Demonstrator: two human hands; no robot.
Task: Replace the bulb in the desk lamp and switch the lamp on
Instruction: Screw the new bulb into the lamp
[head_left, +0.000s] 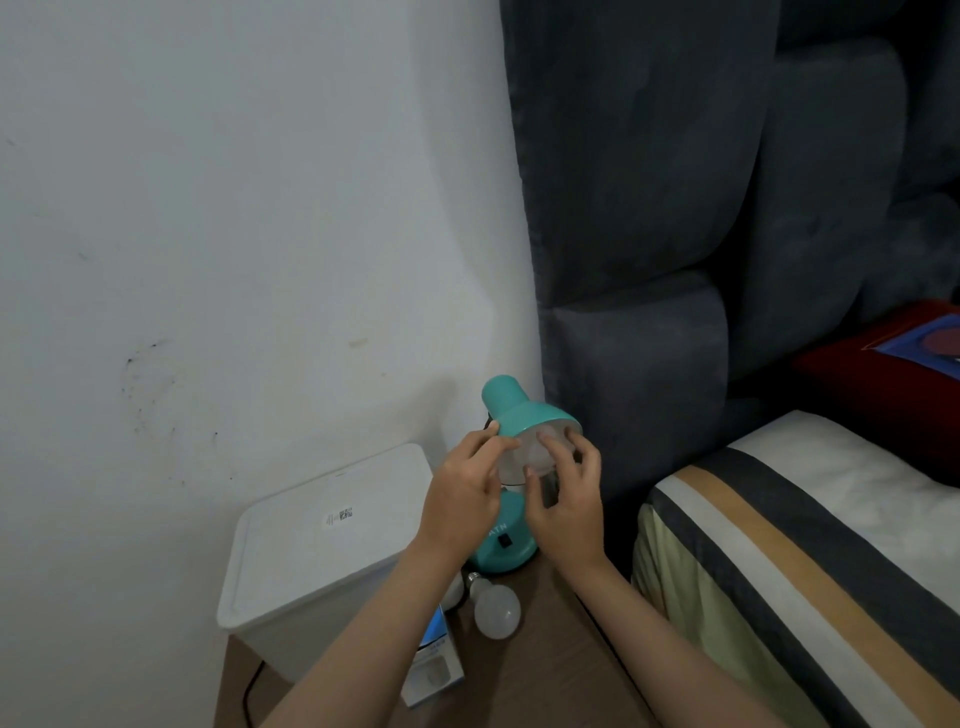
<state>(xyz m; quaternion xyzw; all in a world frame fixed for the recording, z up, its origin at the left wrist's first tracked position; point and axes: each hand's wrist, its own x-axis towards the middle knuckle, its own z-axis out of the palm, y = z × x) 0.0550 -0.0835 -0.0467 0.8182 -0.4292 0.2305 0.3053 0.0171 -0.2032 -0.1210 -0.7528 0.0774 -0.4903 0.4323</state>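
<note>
Two hands (460, 493) (566, 512), one lamp (522, 410), two loose bulbs (496, 608) (454, 590), one white bin (322, 551)

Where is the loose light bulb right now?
The loose bulb lies on the wooden table, just in front of the teal lamp's base, beside the white box.

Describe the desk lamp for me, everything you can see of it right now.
The desk lamp is teal, smooth and glossy-looking, with a round base bearing a small black switch and pale lettering. It stands on the wooden table near the wall. Its shade tilts towards the camera, pale inside. The left hand touches the shade's rim; the right hand reaches into its mouth. It appears unlit.
</note>
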